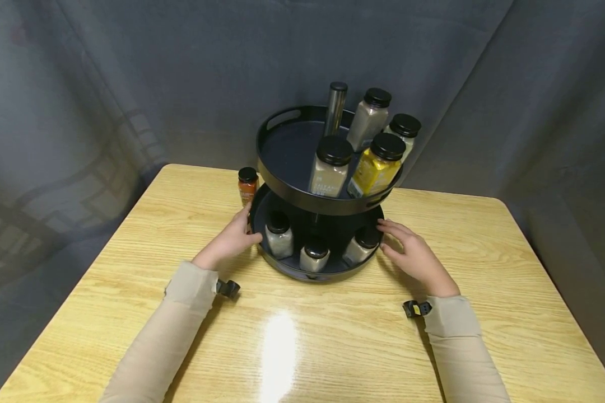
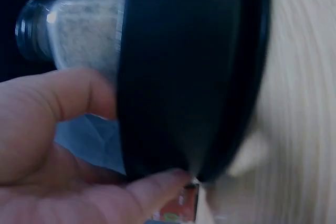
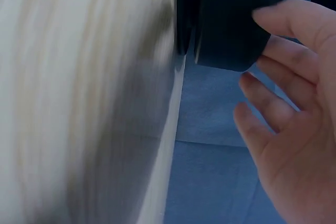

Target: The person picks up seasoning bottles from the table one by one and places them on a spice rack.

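Observation:
A black two-tier round spice rack (image 1: 312, 274) stands on the table, seen in the head view. On its left, my left hand (image 1: 234, 238) grips the lower tier's rim, the bent thumb (image 2: 89, 93) at the wall's edge and a finger (image 2: 163, 182) along its outer side. My right hand (image 1: 415, 254) touches the rim's right side with its thumb (image 3: 273, 19), fingers loosely spread. The lower tier holds a jar of pale seasoning (image 1: 279, 240), a short jar (image 1: 314, 257) and a tilted jar (image 1: 358, 249). An orange-red spice jar (image 1: 247, 187) is behind my left hand.
Several black-lidded jars occupy the upper tier (image 1: 287, 148), among them a yellow jar (image 1: 375, 170) and a beige jar (image 1: 329, 173), beside the metal post (image 1: 335, 106). A grey curtain (image 1: 206, 84) hangs behind the wooden table (image 1: 343, 330).

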A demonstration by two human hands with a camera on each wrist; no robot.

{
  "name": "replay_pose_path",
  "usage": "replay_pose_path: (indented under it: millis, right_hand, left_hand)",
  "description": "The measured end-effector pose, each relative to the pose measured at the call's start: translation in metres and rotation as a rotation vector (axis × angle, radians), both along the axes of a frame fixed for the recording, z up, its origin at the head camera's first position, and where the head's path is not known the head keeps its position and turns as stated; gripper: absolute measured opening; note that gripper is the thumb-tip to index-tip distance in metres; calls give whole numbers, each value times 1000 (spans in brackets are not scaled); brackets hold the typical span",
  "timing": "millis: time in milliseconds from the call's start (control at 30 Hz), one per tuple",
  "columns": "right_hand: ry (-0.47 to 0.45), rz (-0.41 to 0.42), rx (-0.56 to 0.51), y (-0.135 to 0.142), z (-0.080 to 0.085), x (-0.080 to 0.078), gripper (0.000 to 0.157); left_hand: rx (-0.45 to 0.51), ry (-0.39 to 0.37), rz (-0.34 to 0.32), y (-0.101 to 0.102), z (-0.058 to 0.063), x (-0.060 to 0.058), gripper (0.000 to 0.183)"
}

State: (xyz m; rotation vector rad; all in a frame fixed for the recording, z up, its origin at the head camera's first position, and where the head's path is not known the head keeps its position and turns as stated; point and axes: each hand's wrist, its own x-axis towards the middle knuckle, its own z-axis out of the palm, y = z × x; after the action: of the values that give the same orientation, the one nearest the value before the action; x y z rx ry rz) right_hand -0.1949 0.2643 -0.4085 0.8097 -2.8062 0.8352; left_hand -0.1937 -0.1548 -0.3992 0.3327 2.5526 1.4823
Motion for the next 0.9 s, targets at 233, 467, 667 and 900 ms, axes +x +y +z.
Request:
replay_pose_path:
  millis: [233, 467, 667, 900]
  right_hand:
    - [-13, 37, 65, -1, 5, 2, 56]
    - [147, 52, -4, 6, 25, 12, 32]
    - [236, 116, -46, 5, 43, 23, 28]
    - [234, 248, -19, -13, 48, 32, 28]
  left_hand:
    - [-132, -42, 25, 9, 11, 11, 92]
    - [-199, -39, 36, 15, 14, 15, 92]
    - [-213, -39, 43, 16, 16, 19, 92]
    - [-270, -3, 8, 19, 20, 24, 92]
